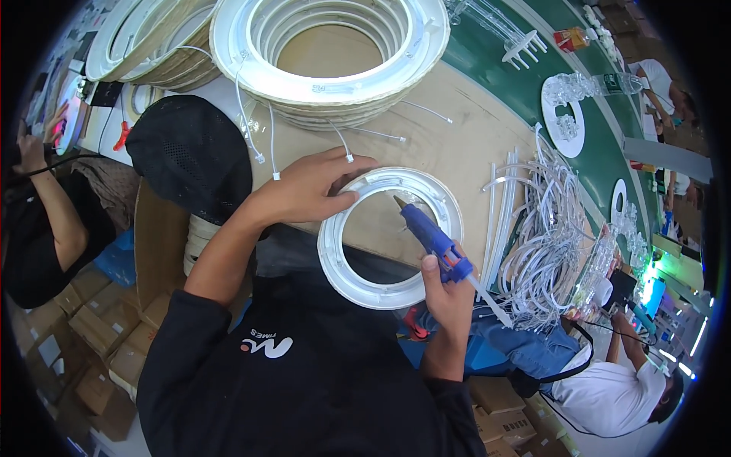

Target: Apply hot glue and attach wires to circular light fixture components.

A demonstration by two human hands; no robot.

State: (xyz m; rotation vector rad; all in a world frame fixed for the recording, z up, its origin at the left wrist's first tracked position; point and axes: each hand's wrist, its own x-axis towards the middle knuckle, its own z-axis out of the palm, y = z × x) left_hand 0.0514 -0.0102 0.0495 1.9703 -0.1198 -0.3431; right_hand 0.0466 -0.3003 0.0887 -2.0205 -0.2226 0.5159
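My right hand (pixel 451 301) is wrapped round the handle of a blue hot glue gun (pixel 430 231). Its brass-coloured nozzle points up and left over the opening of a white ring-shaped housing (pixel 333 263), and a translucent glue stick (pixel 491 303) sticks out of its back end. The ring is tilted toward me at the table's near edge. At its far left rim, my left hand (pixel 304 186) grips it, with the thumb on the rim and the other fingers partly hidden. I cannot make out any fresh glue on the ring.
A tall stack of white rings (pixel 327 87) with dangling connector wires stands beyond my hands, with more rings (pixel 164 57) at far left. A black cap (pixel 190 156) lies nearer. Clear tubes and coiled wires (pixel 544 236) heap up at right. People work on both sides.
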